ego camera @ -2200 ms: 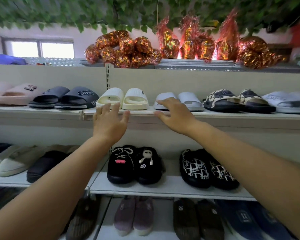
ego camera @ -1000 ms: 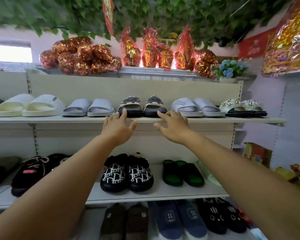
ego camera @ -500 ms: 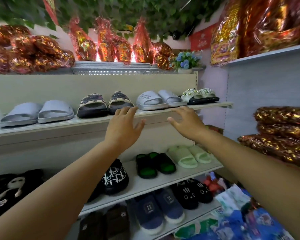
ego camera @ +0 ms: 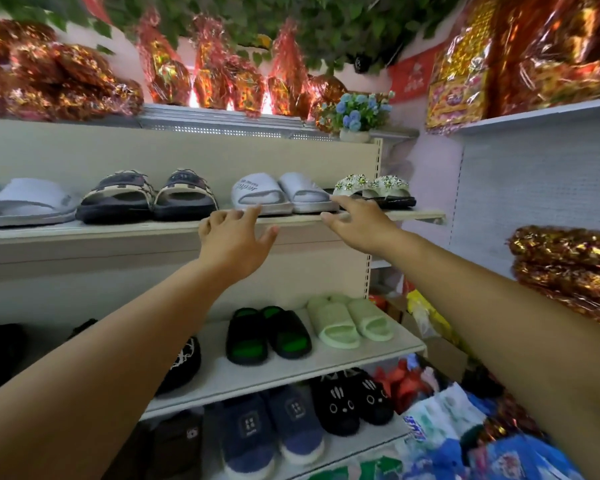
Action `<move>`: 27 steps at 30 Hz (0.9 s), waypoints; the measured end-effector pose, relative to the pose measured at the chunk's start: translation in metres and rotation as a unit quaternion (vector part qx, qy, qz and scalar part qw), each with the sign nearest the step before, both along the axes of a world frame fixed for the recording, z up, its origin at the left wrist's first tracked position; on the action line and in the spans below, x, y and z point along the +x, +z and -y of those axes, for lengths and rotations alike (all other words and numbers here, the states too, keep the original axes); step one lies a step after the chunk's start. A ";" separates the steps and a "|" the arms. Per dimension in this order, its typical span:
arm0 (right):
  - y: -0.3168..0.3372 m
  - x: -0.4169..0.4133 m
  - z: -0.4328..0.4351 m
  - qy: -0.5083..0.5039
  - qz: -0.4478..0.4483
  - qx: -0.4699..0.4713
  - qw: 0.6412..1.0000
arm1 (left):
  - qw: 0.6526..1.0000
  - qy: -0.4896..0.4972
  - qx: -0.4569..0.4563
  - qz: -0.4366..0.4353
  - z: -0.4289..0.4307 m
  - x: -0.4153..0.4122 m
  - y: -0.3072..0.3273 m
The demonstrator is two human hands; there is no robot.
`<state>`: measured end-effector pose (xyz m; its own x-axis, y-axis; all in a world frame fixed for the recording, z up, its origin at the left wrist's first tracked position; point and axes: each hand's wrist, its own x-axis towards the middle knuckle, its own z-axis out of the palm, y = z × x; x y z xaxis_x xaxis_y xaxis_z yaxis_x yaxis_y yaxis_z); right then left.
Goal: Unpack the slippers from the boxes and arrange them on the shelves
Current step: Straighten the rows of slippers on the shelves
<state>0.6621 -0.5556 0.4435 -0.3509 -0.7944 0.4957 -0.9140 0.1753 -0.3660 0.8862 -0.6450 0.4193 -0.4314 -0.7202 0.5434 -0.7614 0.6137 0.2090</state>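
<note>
The scene is evenly bright, with soft indoor light and no hard shadows. A strong glow burns out behind the foil-wrapped packages [ego camera: 208,84] at twelve o'clock, and their wrapping throws red and gold glare. Wide-angle distortion bends the upper shelf [ego camera: 378,216] and stretches both forearms toward six o'clock. Motion blur smears the leaves at eleven o'clock and the foil bundles [ego camera: 568,258] at three o'clock. The lowest slippers [ego camera: 271,434] sit in dimmer shade.
</note>
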 end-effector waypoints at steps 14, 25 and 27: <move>-0.011 -0.048 0.000 0.150 -0.047 -0.092 0.983 | 0.992 0.086 -0.068 -0.060 -0.024 -0.030 -0.006; 0.002 -0.178 -0.044 -0.022 -0.011 -0.043 0.999 | 0.996 -0.042 -0.076 0.019 -0.070 -0.176 0.012; 0.000 -0.190 -0.048 -0.011 -0.001 -0.005 1.000 | 0.997 -0.033 -0.054 0.037 -0.068 -0.194 0.011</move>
